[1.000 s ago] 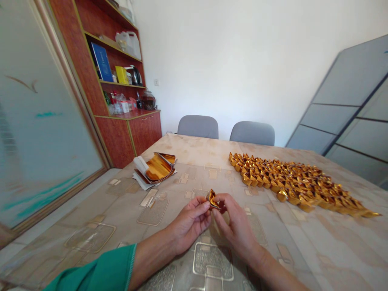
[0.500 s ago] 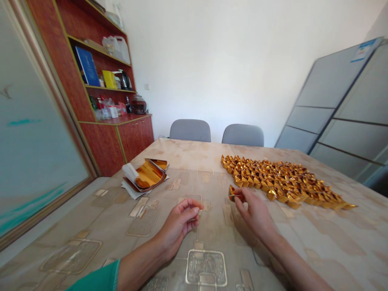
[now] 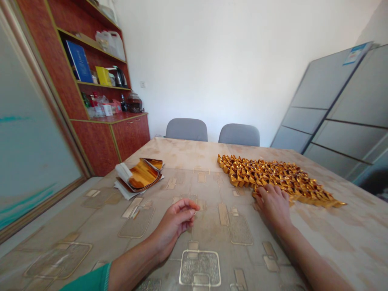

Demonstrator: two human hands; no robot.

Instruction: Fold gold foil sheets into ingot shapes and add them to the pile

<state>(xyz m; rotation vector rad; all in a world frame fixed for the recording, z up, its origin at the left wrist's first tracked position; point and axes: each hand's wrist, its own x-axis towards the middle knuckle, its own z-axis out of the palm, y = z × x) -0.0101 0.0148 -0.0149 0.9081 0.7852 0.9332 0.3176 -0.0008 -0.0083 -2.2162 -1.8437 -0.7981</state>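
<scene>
My right hand [image 3: 274, 204] is at the near edge of a large cluster of folded gold paper ingots [image 3: 266, 171]. Its fingers close on a gold paper ingot [image 3: 257, 195], which shows only in part beside the fingertips; the rest is behind my hand. My left hand [image 3: 178, 218] hovers over or rests on the middle of the table, I cannot tell which. Its fingers are loosely curled, with thumb and forefinger tips together and nothing visible between them. To its left lies a loose stack of gold foil paper sheets [image 3: 145, 173] with white backs.
A patterned cloth covers the table [image 3: 200, 238]. Two grey chairs [image 3: 186, 129] stand at its far side. A red-brown shelf cabinet [image 3: 103, 139] with bottles, a kettle and a blue folder is at the left. Grey panels [image 3: 309, 93] lean at the right.
My right hand has moved right and slightly forward with the paper ingot, up to the cluster's near edge. The left hand keeps its pose. The view has turned slightly right.
</scene>
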